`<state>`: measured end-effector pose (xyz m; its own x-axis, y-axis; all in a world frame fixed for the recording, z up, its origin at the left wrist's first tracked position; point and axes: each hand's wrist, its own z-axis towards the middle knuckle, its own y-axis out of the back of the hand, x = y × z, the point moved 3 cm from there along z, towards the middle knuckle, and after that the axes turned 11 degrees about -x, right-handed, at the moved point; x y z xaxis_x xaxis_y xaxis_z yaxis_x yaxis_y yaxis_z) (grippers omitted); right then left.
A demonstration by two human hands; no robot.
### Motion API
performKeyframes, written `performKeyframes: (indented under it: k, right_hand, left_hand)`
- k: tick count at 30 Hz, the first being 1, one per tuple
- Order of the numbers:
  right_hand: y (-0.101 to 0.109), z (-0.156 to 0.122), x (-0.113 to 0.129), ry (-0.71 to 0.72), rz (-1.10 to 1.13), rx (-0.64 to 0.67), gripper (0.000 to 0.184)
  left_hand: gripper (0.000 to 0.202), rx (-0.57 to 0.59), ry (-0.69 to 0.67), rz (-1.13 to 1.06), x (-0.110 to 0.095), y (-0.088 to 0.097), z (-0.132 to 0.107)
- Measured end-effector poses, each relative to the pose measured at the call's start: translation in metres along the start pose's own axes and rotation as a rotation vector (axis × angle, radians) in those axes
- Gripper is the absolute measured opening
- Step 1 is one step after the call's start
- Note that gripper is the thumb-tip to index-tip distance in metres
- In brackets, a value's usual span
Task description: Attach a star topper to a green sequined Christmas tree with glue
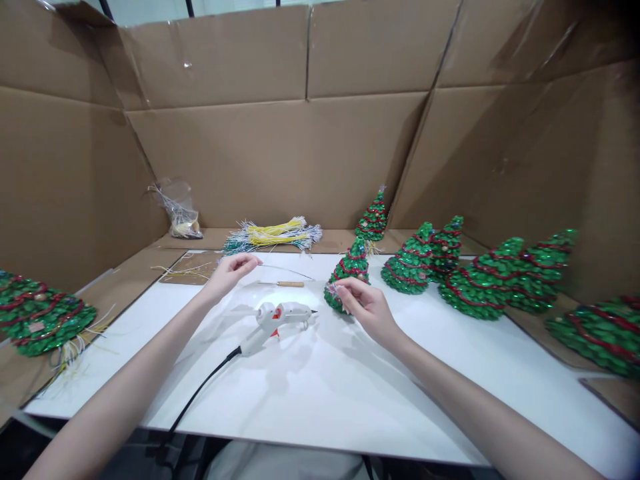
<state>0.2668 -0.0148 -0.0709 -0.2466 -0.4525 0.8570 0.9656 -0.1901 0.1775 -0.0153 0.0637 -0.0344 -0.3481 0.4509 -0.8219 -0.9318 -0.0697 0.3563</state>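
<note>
My left hand [230,272] hovers over the white board, fingers pinched on a thin wire [287,269] that runs off to the right. My right hand [364,303] is closed around the base of a small green sequin Christmas tree [349,275] with red trim, tilted on the board. Between my hands lies a white hot glue gun [280,318] on its stand, nozzle to the right, with its black cord trailing toward me. A wooden-handled tool [286,285] lies just behind the gun.
Several finished green trees [480,270] line the right side, one stands at the back [373,219], and another lies at the left [43,313]. Bundles of yellow and white wires [275,235] and a plastic bag [180,210] sit at the back. Cardboard walls [280,153] enclose the white board [350,393].
</note>
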Motion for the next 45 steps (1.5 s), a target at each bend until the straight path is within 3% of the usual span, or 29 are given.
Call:
performKeyframes:
  k: [7,11,18,24,30,38,45]
  right_hand:
    - [-0.001,0.0,0.003,-0.024,0.031,0.001,0.028]
    - [-0.002,0.001,0.002,-0.027,0.024,0.008,0.028]
    - [-0.002,0.0,0.001,-0.028,0.029,0.009,0.029]
    - [-0.003,-0.001,0.005,-0.013,0.008,0.019,0.029]
    - [-0.006,-0.002,0.011,0.004,-0.024,0.028,0.031]
    - [-0.005,-0.003,0.013,0.024,-0.012,0.054,0.031]
    - [-0.005,-0.002,0.014,0.038,-0.022,0.057,0.033]
  left_hand:
    - [0.028,-0.08,0.116,-0.339,0.008,0.001,0.001]
    - [0.031,-0.109,0.178,-0.424,0.014,0.002,0.003]
    - [0.036,-0.145,0.128,-0.376,0.012,0.004,0.002]
    - [0.035,-0.109,0.095,-0.365,0.005,-0.009,-0.007]
    - [0.033,-0.054,-0.021,-0.187,-0.006,-0.014,-0.013]
    - [0.025,-0.101,-0.136,-0.127,-0.013,-0.01,-0.016]
    - [0.023,-0.21,-0.188,-0.089,-0.015,-0.003,-0.013]
